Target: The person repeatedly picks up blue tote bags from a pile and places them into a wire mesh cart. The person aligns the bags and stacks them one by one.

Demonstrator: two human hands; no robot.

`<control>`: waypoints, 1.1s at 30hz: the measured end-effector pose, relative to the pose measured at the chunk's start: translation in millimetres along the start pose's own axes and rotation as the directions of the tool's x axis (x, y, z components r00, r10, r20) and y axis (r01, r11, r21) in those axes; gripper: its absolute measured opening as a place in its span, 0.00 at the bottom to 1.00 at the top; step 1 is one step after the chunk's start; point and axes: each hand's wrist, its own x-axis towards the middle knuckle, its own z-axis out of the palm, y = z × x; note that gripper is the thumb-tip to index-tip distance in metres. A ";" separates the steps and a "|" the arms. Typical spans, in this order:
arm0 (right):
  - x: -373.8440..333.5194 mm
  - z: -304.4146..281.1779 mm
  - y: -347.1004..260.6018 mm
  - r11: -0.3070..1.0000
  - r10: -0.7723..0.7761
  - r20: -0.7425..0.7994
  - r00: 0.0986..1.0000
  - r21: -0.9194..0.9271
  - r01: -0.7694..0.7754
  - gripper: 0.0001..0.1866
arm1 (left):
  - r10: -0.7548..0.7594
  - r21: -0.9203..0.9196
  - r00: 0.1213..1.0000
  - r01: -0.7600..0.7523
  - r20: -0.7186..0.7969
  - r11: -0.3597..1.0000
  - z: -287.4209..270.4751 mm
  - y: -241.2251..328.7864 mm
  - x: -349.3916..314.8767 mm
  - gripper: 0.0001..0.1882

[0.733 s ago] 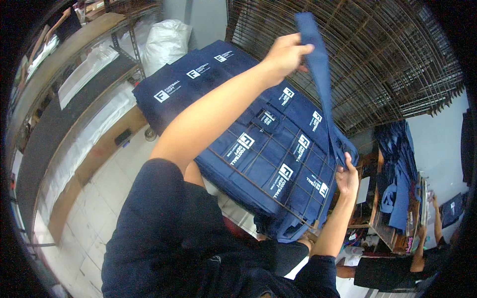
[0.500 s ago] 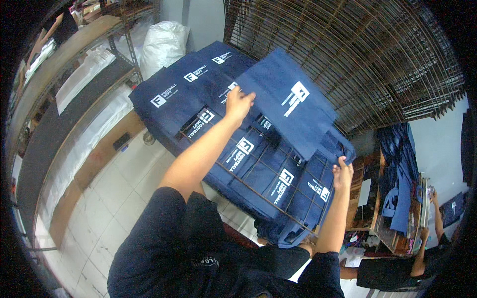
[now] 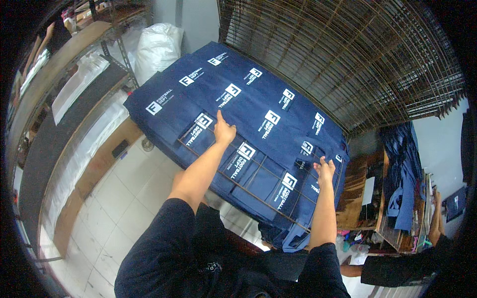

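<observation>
Navy blue fabric bags [image 3: 171,92] with white prints lie flat in overlapping rows in front of me. A rusty wire rack [image 3: 248,192] crosses the nearer bags, its grid running over them. Just over the middle of the spread is my left hand [image 3: 225,131], its index finger stretched out and nothing in its grasp. My right hand [image 3: 325,171] hovers by the right end of the bags, fingers apart and holding nothing. Whether either hand touches the fabric I cannot tell.
Many wire racks [image 3: 338,54] tilt up behind the bags. Shelving with white sheets [image 3: 82,79] stands left, near a white sack [image 3: 159,49]. At right are a wooden cabinet [image 3: 355,193], hanging blue fabric [image 3: 397,169] and another person's arm [image 3: 437,218].
The bag that spanned both hands, partly raised, now lies flat among the others, released. My left hand has drawn back toward me, and my right hand has shifted left.
</observation>
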 end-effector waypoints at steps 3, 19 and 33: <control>5.5 -4.7 4.4 1.000 -0.008 0.010 1.000 0.009 0.008 0.34 | -0.005 0.004 1.000 0.005 0.016 1.000 -2.1 2.7 0.2 0.45; 3.1 -8.6 27.9 0.998 0.052 -0.142 0.989 0.039 -0.047 0.41 | -0.021 0.013 0.993 0.020 0.112 1.000 1.2 -8.1 11.1 0.45; -12.8 -25.3 36.0 0.996 0.035 -0.112 0.993 0.085 -0.026 0.33 | -0.039 -0.216 0.987 0.074 0.159 0.974 7.4 -6.8 11.2 0.45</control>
